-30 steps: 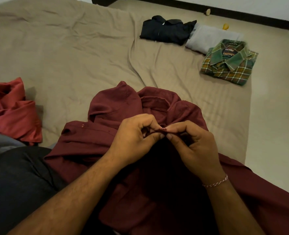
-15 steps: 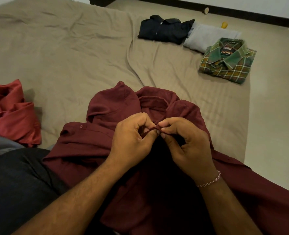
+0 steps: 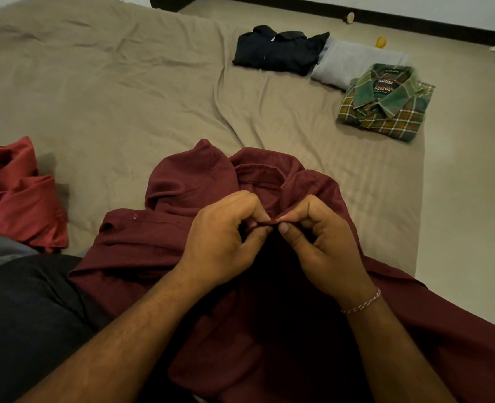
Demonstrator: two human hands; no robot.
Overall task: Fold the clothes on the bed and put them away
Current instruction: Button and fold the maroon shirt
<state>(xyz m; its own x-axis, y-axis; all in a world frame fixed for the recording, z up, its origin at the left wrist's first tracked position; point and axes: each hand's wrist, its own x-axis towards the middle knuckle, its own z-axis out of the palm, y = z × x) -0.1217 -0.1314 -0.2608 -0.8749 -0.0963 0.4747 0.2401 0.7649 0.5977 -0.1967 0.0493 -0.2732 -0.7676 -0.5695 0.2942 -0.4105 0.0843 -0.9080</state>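
Observation:
A maroon shirt lies in front of me on the beige bed, collar pointing away. My left hand and my right hand meet just below the collar, thumbs and forefingers pinching the shirt's front placket at a button. A crumpled red garment lies at the left. Three folded pieces sit at the far right of the bed: a black shirt, a grey garment and a green plaid shirt.
My leg in dark trousers is at the lower left, partly under the maroon shirt. The bed's right edge drops to a tiled floor with a few small items near the dark skirting.
Both hands have stayed pinched at the placket, with small finger movements. The view has shifted slightly.

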